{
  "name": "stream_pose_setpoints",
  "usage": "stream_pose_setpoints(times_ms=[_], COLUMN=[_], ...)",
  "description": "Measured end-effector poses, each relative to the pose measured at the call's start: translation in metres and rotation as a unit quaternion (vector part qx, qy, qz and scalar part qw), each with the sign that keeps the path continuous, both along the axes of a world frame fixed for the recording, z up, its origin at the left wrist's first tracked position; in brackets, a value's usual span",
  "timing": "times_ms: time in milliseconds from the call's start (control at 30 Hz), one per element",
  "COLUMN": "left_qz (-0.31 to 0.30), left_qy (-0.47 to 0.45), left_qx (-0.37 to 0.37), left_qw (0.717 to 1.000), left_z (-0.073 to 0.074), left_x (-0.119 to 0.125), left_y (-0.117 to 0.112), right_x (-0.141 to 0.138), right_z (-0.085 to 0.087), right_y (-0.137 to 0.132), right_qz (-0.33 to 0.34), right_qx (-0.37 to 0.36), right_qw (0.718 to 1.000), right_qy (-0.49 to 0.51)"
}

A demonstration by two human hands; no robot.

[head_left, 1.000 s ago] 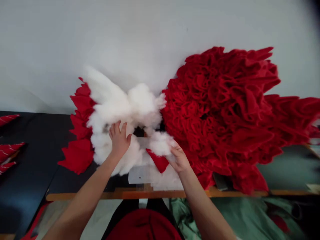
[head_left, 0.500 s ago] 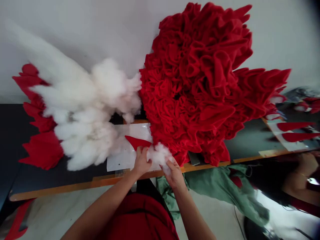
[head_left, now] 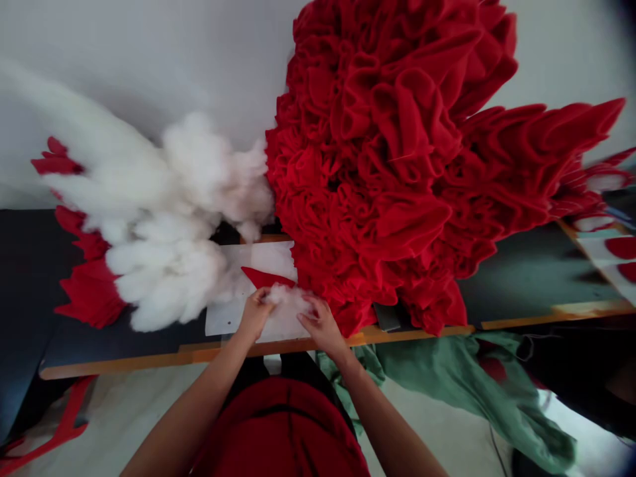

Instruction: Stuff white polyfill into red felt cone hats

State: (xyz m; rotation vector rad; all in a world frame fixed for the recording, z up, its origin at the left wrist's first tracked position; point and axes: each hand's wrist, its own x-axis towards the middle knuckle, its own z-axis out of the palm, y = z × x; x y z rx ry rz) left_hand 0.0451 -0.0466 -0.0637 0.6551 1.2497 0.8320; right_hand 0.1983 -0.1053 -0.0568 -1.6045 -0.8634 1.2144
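Observation:
My left hand and my right hand meet over a white sheet at the table's near edge. Both pinch a small tuft of white stuffing between them. A red felt cone lies on the sheet just beyond my left hand, its point to the left; whether my left fingers also grip it I cannot tell. A large heap of white stuffing lies to the left. A tall pile of red felt cones rises to the right.
The dark table has a wooden front edge. More red felt pieces lie behind the stuffing at left. Green cloth hangs below the table at right. Red and white pieces sit at the far right. A white wall stands behind.
My left hand left the big stuffing heap and came to the sheet. My right hand brought its tuft in, and both hands now hold it together. The view shifted right.

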Motion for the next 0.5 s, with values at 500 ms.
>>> stream_pose_setpoints(times_ms=[500], left_qz=[0.008], left_qy=[0.004], left_qx=[-0.07], left_qw=[0.998], left_z=[-0.002], left_x=[0.016], left_y=[-0.013], right_x=[-0.003], right_z=[-0.017], right_y=[0.014], right_qz=[0.077], right_qx=[0.093], right_qw=[0.992], right_qy=[-0.045])
